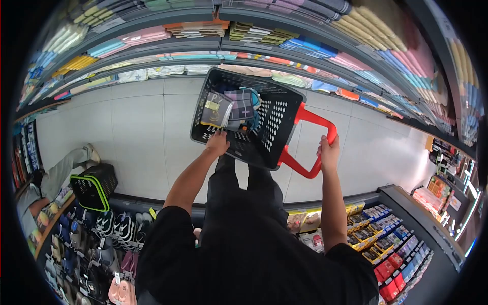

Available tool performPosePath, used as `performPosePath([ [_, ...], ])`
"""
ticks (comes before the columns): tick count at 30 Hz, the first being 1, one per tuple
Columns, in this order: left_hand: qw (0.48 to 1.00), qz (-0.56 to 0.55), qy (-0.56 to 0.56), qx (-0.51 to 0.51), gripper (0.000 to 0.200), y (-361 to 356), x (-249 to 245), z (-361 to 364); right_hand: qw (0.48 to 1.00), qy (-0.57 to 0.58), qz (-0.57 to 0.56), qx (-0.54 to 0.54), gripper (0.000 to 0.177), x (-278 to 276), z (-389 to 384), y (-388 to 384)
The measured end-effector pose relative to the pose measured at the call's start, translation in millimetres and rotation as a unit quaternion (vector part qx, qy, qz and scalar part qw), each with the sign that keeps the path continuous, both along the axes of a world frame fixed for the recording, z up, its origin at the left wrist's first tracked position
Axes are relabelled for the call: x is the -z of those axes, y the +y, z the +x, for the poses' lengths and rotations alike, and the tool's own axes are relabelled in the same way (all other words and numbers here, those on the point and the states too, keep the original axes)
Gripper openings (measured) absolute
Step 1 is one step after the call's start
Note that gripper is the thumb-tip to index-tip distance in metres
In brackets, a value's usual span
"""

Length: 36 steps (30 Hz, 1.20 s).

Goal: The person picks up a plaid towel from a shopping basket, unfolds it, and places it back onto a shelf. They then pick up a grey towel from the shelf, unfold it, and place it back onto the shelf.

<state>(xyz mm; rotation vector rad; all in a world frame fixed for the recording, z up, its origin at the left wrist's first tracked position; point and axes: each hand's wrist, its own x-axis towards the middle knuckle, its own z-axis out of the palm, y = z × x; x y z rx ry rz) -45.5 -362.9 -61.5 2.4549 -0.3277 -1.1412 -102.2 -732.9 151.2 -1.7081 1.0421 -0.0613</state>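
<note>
A black shopping basket (284,104) with perforated walls and a red handle (330,123) is tilted in front of my legs. My right hand (329,147) is closed around the handle's outer end. My left hand (218,144) reaches over the basket's near side, fingers bent together by the lower edge of a dark grey packet (213,110). Whether it grips the packet or the basket wall cannot be told. Beside the packet in the basket lies a plaid folded cloth item (243,104), with blue-green things partly hidden behind it.
Shelves of folded towels (262,34) run along the far side of the tiled aisle (137,137). Behind me are racks of slippers (122,229) and small boxed goods (376,229). At left, a person's leg (66,165) shows near a black basket with a green rim (94,185).
</note>
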Motion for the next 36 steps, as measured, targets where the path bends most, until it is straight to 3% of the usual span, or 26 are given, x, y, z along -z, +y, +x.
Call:
performPosePath([
  [5, 0.999, -0.026, 0.029, -0.018, 0.045, -46, 49, 25, 1.000, 0.013, 0.010, 0.021, 0.022, 7, -9, -3],
  [6, 0.999, -0.048, 0.019, -0.014, 0.046, -53, 87, 24, 1.000, 0.013, 0.011, 0.026, 0.021, 9, -10, -4],
  [9, 0.999, -0.033, 0.006, -0.021, 0.047, -80, 125, 55, 0.999, 0.011, 0.015, 0.043, 0.018, 10, -14, -3],
  [11, 0.996, -0.043, -0.067, -0.032, 0.046, -94, 157, 78, 0.999, 0.004, 0.017, 0.043, 0.016, 13, -18, -4],
  [13, 0.990, -0.051, -0.129, -0.039, 0.045, -108, 199, 105, 0.998, 0.013, -0.008, 0.054, 0.025, 18, -24, -4],
  [16, 0.992, -0.006, -0.121, 0.033, 0.032, -127, 231, 145, 0.995, 0.004, 0.012, 0.101, 0.023, 15, -19, 2],
  [20, 0.985, 0.071, -0.153, 0.045, 0.025, -149, 268, 163, 0.995, 0.000, -0.005, 0.095, 0.032, 23, -28, -5],
  [23, 0.970, 0.127, -0.203, 0.050, 0.031, -148, 328, 157, 0.997, -0.022, -0.012, 0.080, 0.036, 26, -27, -5],
  [29, 0.966, 0.206, -0.030, 0.152, 0.032, -162, 298, 174, 0.998, -0.020, -0.002, 0.061, 0.035, 26, -30, -10],
  [33, 0.988, 0.082, -0.075, 0.107, 0.029, -156, 234, 152, 0.997, -0.021, -0.013, 0.075, 0.021, 26, -24, -5],
  [35, 0.995, -0.006, -0.002, 0.100, 0.030, -143, 194, 146, 0.998, -0.007, -0.002, 0.062, 0.021, 19, -19, -3],
  [36, 0.997, -0.026, -0.023, 0.067, 0.032, -138, 169, 138, 0.998, -0.005, 0.005, 0.068, 0.022, 17, -18, -3],
])
